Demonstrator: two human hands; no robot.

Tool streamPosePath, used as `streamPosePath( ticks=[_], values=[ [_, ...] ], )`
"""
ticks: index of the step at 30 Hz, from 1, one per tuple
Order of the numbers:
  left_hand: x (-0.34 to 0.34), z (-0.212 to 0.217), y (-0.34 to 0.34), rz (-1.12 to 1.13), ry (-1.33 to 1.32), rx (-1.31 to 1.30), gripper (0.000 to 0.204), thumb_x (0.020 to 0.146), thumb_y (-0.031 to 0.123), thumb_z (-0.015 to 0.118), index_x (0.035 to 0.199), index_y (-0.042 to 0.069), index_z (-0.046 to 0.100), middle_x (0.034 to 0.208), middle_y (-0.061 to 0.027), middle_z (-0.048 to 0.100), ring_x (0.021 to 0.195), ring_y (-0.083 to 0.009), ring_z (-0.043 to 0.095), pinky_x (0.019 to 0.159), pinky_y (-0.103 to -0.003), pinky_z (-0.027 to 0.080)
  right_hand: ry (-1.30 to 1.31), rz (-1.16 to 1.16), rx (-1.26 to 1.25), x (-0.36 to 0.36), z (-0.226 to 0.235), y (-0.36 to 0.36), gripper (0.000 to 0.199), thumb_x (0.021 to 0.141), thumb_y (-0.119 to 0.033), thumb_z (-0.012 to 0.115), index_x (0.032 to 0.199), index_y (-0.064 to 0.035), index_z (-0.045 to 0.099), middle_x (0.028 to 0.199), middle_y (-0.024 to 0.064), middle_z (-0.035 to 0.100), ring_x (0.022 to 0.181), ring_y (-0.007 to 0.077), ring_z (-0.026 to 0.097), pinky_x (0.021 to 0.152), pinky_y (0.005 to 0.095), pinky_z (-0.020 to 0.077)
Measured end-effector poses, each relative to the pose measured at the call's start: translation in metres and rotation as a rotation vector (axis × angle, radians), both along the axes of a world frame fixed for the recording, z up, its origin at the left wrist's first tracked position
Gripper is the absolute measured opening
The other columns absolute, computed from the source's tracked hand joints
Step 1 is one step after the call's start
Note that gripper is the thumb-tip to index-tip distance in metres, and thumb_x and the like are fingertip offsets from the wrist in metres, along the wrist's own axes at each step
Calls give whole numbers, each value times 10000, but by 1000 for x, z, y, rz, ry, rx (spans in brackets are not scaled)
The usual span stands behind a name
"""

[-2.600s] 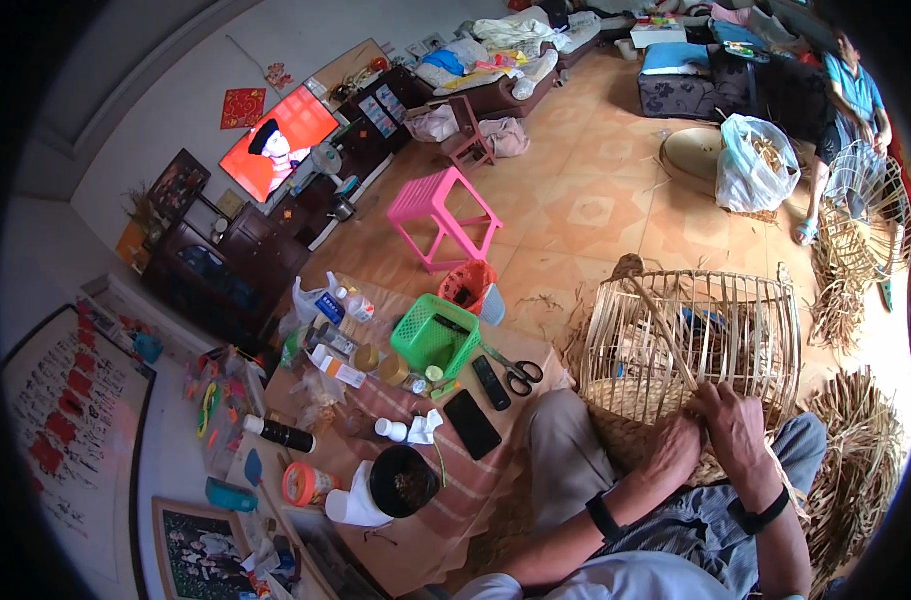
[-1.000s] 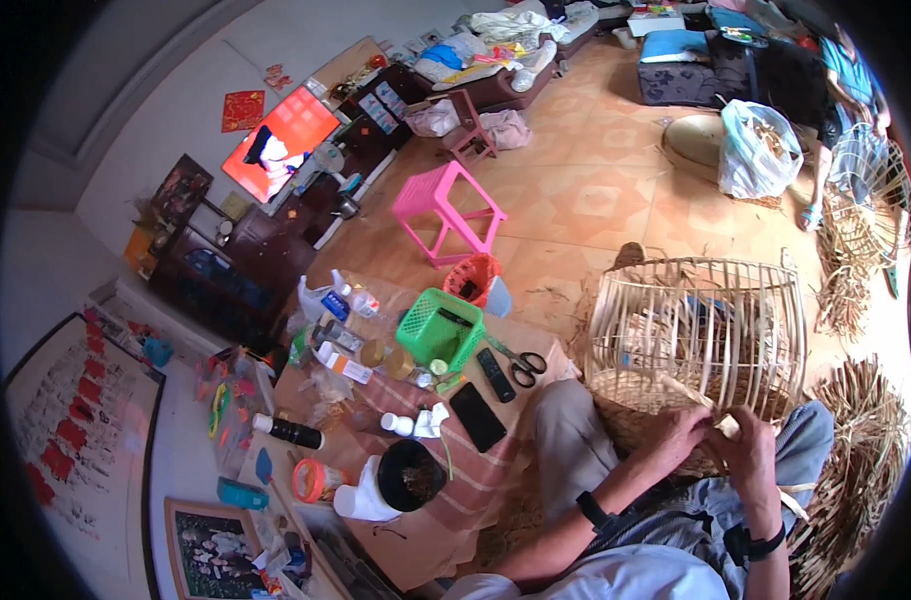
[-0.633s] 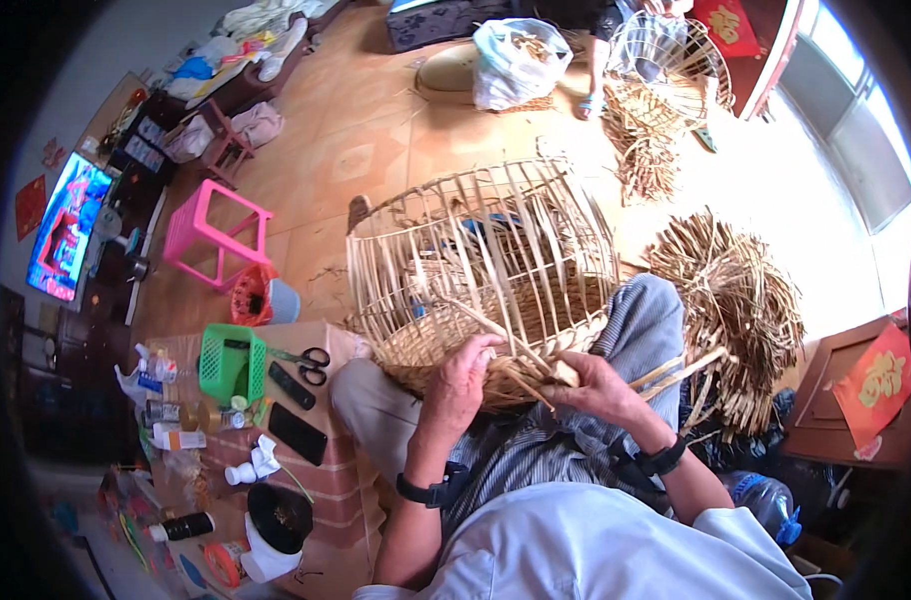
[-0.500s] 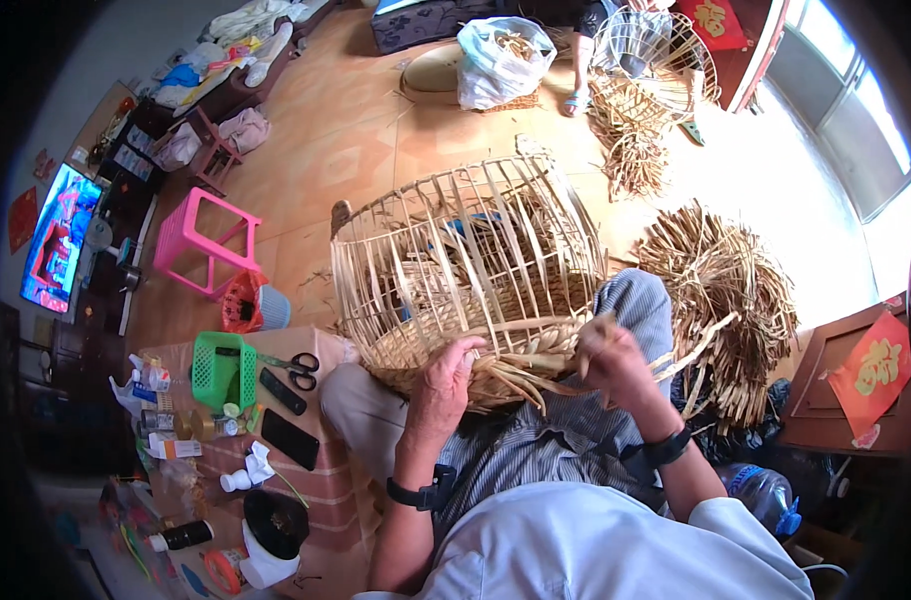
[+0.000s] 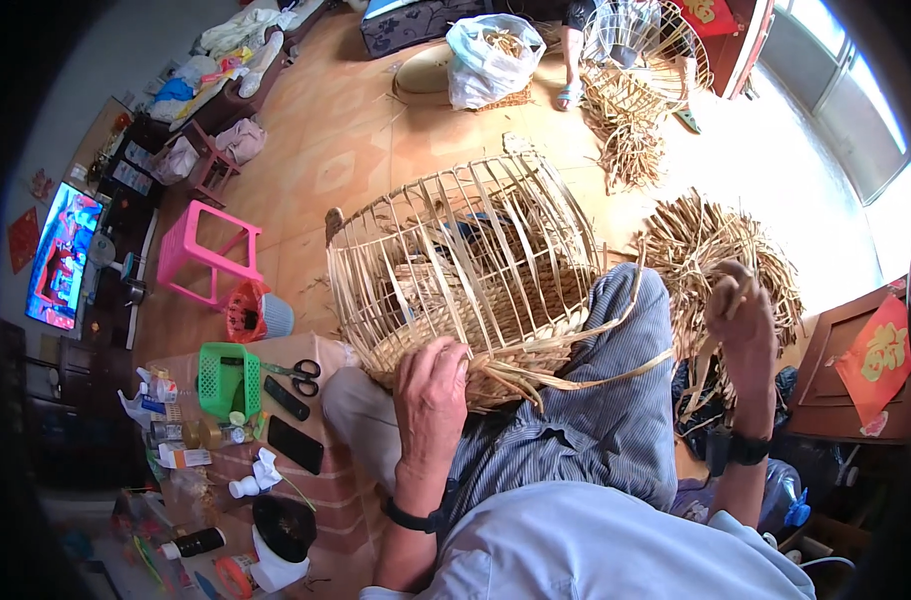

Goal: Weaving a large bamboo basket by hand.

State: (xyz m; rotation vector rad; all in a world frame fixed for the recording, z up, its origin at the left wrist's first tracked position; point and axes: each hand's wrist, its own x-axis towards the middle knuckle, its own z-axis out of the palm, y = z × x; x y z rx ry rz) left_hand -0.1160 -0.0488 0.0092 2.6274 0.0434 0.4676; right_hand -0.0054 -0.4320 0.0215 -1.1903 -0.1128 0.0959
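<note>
A half-woven wicker basket (image 5: pixel 456 290) lies tilted across my lap, its bare upright ribs pointing away from me and its near part closely woven with dried plant strands. My left hand (image 5: pixel 431 395) is closed on the woven near edge. Loose strand ends (image 5: pixel 601 380) stick out to the right of it, over my striped trouser leg. Raised to the right and off the basket is my right hand (image 5: pixel 744 310), fingers pinched together. A flat dried strand (image 5: pixel 703 375) hangs below that hand, in front of the bundle of dried strands (image 5: pixel 701 240) on the floor.
On the cloth-covered table (image 5: pixel 341 440) at left lie scissors (image 5: pixel 304 377), a green plastic basket (image 5: pixel 229 380), a phone (image 5: pixel 296 445) and bottles. Behind stand a pink stool (image 5: pixel 208 250) and a small bin (image 5: pixel 274 315). Far off, another person's legs (image 5: pixel 572 60) show beside a second basket frame (image 5: pixel 641 50).
My right hand has left the basket's edge and moved right and away from me, toward the strand bundle. The worked strands now lie loose across my knee. My left hand stays on the basket.
</note>
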Motion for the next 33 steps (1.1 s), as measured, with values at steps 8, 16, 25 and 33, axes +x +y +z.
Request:
streamPosePath(
  ticks=[8,16,25,33],
  values=[
    [7,-8,-17,41,9,-131,338,852,47,740,1182,28,667,1164,-139,655,1063,-343,639,907,-425,536,-283,332,-705,-25,-22,160,252,962,-57,668,1198,-15,592,837,155,667,756,274,680,664,392,520],
    [15,-19,-14,59,81,-217,359,837,-76,601,1173,31,667,1043,-139,592,966,-360,638,832,-441,529,-543,204,-1102,-25,-26,211,243,803,-155,793,952,-70,621,809,167,697,726,390,691,615,464,534],
    [13,-20,-22,125,-61,-359,486,803,-129,592,1261,23,646,1102,-125,592,1010,-337,637,851,-408,529,-639,207,-1098,-19,-33,237,96,874,-97,715,900,-25,658,793,179,680,725,395,679,620,448,517],
    [11,-24,-20,121,-3,-247,337,829,-100,604,1146,10,631,1110,-149,579,1009,-347,635,833,-414,532,-507,169,-853,-31,-36,234,97,865,-40,707,943,14,685,830,187,649,750,364,655,677,437,502]
  ],
)
